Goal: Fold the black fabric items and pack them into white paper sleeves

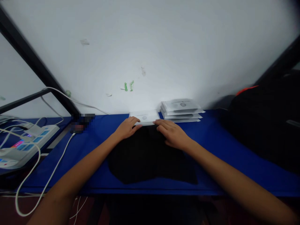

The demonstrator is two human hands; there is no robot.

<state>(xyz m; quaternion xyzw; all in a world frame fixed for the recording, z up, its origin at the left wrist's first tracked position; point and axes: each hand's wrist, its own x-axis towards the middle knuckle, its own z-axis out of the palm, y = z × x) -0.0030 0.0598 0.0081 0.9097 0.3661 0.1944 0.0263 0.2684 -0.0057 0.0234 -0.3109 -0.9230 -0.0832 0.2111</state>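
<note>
A white packet with a small round mark (145,117) lies near the back of the blue table, by the wall. My left hand (128,127) touches its left front corner, fingers slightly apart. At its right front corner, the fingertips of my right hand (171,132) rest on the edge, fingers stretched out. Neither hand is wrapped round anything. Black folded cloth (150,156) lies flat between my arms, in front of the packet. Just right of the packet stands a stack of several similar white packets (180,107).
The blue table (225,175) meets a white wall (164,47). At the left, a white power strip (35,143) carries several plugs, and a white cable (56,165) loops over the front edge. A large black item with an orange edge (264,131) fills the right side.
</note>
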